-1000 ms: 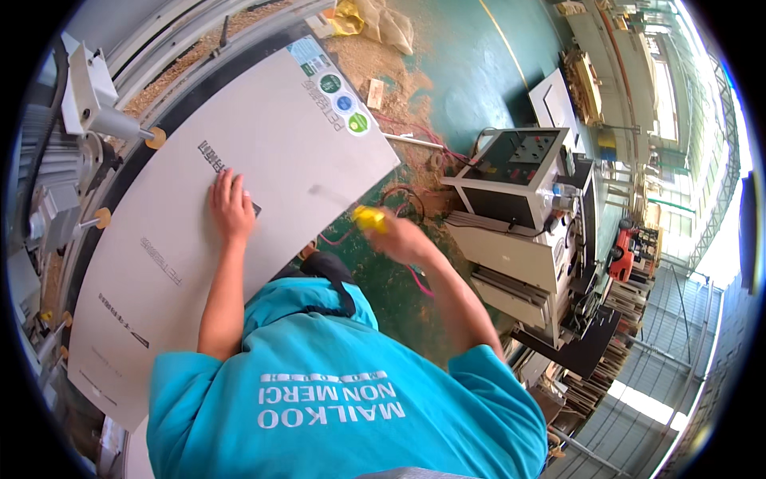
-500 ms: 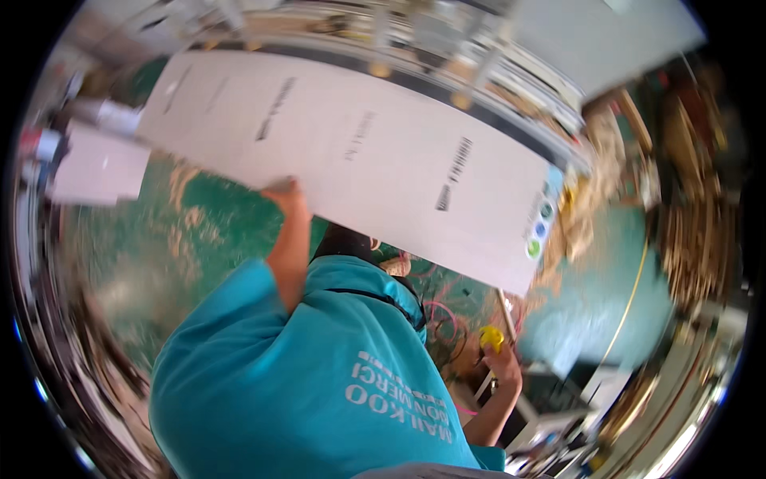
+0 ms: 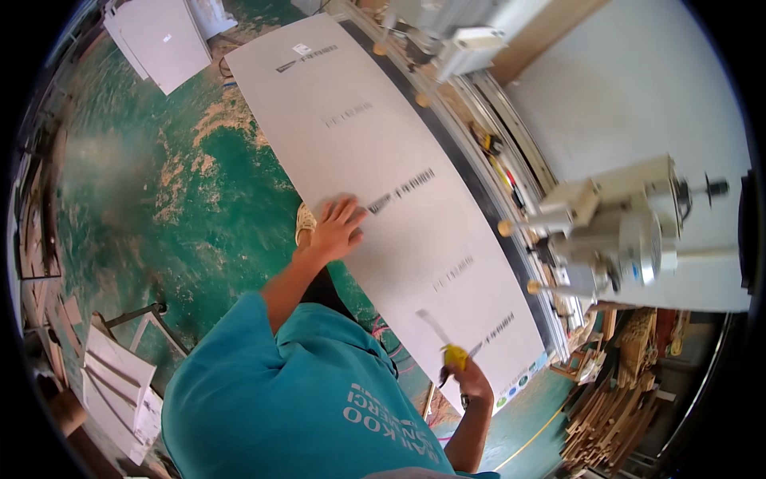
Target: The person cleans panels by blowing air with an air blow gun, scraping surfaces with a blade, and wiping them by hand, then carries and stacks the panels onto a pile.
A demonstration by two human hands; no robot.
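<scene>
A long pale board with rows of dark print lies in front of me, its coloured round marks at the near right end. My left hand rests on the board by its near edge, fingers spread and palm down. Over the board's near right part, my right hand grips a yellow tape measure. A short, motion-blurred length of blade sticks out of it toward the far left, over the board. Whether the blade touches the board I cannot tell.
A dark rail runs along the board's far side, with a machine beyond it. White panels stand at the far left, and a white piece at the near left. Wood strips are stacked at right; sawdust covers floor patches.
The view has swung round, so the board now slants more steeply. My right hand has brought the tape measure over the board, blade out. My left hand now lies spread on the board's face.
</scene>
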